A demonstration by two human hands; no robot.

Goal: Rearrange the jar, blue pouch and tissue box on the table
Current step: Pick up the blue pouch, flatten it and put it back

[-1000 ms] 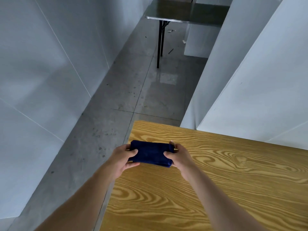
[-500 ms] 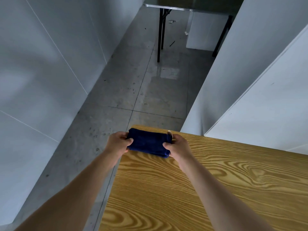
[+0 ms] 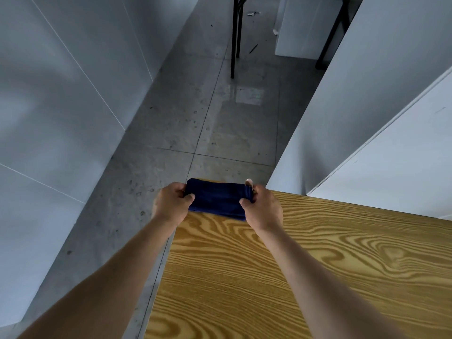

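We see both arms reaching up from the bottom of the frame toward the far left corner of the worktop, a wooden surface with bold yellow grain that fills the lower right of the frame. At that corner, just above the middle of the picture, lies the blue pouch, a dark, soft, oblong thing set roughly crosswise to our view. Its far edge reaches the worktop's corner, and we cannot tell whether it rests flat on the wood or is lifted slightly off it.

The left hand grips the pouch's left end, fingers curled round it and the thumb pressed on top. The right hand grips the right end in the same way, thumb on the upper face and fingers wrapped behind. A small pale tab sticks up at the pouch's upper right corner, just beside the right hand; we cannot make out what it is.

Beyond the worktop, the grey floor runs up the middle of the frame, speckled with dark marks. Pale wall panels take up the left side, and white panels stand along the upper right. At the top centre, thin black legs of another piece of furniture stand on the floor.
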